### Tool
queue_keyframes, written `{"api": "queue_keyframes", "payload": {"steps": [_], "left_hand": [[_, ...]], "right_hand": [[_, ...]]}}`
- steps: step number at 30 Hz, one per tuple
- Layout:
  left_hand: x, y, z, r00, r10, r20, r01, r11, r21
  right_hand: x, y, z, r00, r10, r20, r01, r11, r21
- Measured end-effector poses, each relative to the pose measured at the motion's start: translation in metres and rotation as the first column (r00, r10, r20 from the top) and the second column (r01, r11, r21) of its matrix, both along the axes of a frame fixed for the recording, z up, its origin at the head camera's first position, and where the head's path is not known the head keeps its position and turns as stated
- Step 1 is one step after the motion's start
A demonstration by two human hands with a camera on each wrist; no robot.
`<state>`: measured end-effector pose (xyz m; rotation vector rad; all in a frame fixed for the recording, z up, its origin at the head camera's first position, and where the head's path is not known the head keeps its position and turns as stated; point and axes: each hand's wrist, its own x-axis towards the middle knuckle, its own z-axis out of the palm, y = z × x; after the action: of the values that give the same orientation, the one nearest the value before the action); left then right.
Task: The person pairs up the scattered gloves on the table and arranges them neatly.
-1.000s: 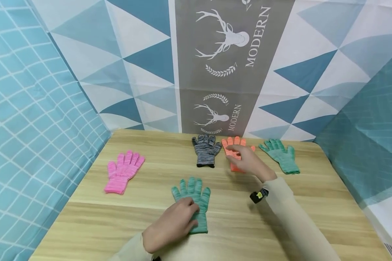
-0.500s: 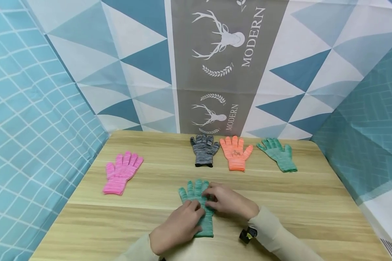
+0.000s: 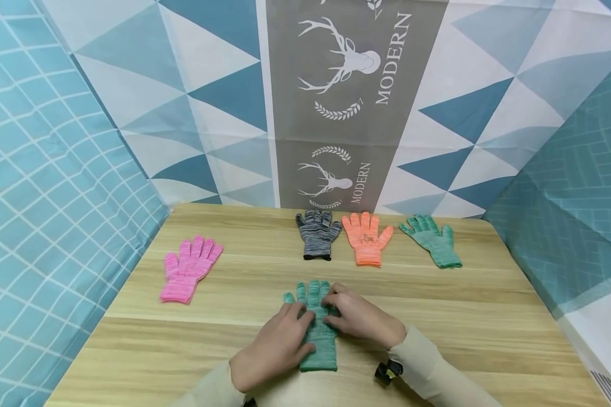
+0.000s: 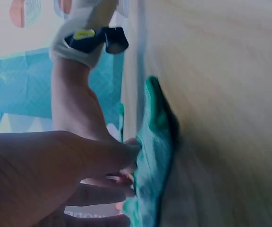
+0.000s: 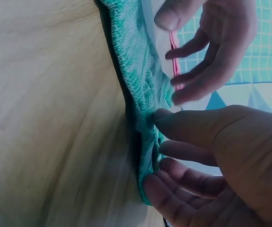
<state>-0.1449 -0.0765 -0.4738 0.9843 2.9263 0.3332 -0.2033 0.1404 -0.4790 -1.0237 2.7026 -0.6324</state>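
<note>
A green knitted glove [image 3: 322,353] lies flat on the table near me, its fingers pointing away. My left hand [image 3: 275,342] is over its left side, fingers loosely bent. In the right wrist view, the left fingers show just above the knit, around nothing. On the glove's upper right rests my right hand [image 3: 362,317], covering part of its finger area. Seen from the right wrist, the thumb and fingertips touch the green knit [image 5: 138,78] with a wide gap between them. The left wrist view shows the glove [image 4: 151,146] edge-on beside both hands.
Along the back of the wooden table [image 3: 224,356] lie a grey-black glove [image 3: 317,234], an orange glove [image 3: 368,243] and a second green glove [image 3: 435,242]. A pink glove [image 3: 189,271] is at the left. Patterned cloth [image 3: 224,102] stands behind and at both sides.
My right hand has come from over the orange glove to the near green glove. That glove has shifted slightly right, and my left hand has stayed over it.
</note>
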Motion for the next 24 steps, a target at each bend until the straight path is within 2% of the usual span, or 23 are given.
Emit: {"api": "queue_keyframes", "payload": {"steps": [4,6,10,15,19,24], "left_hand": [[-0.004,-0.002,-0.003,0.999,0.034,0.042,-0.032,0.998,-0.056],[-0.004,-0.003,-0.003,0.997,0.038,0.063,-0.033,0.996,-0.083],[-0.001,-0.004,-0.003,0.995,0.030,0.095,-0.021,0.995,-0.095],[0.004,-0.007,-0.005,0.994,0.018,0.104,-0.009,0.996,-0.091],[0.004,-0.008,-0.004,0.994,0.014,0.108,-0.005,0.996,-0.084],[0.005,-0.008,-0.004,0.994,0.016,0.110,-0.007,0.997,-0.081]], "right_hand": [[0.000,0.000,-0.001,1.000,0.011,0.013,-0.011,1.000,0.019],[-0.002,0.003,0.000,0.999,0.009,0.048,-0.009,1.000,0.004],[-0.009,0.018,0.004,0.998,-0.013,0.066,0.019,0.995,-0.095],[-0.032,0.054,0.012,0.994,-0.111,0.010,0.110,0.968,-0.224],[-0.052,0.091,0.024,0.967,-0.253,0.011,0.248,0.937,-0.248],[-0.071,0.139,0.032,0.914,-0.406,-0.029,0.384,0.884,-0.266]]}}
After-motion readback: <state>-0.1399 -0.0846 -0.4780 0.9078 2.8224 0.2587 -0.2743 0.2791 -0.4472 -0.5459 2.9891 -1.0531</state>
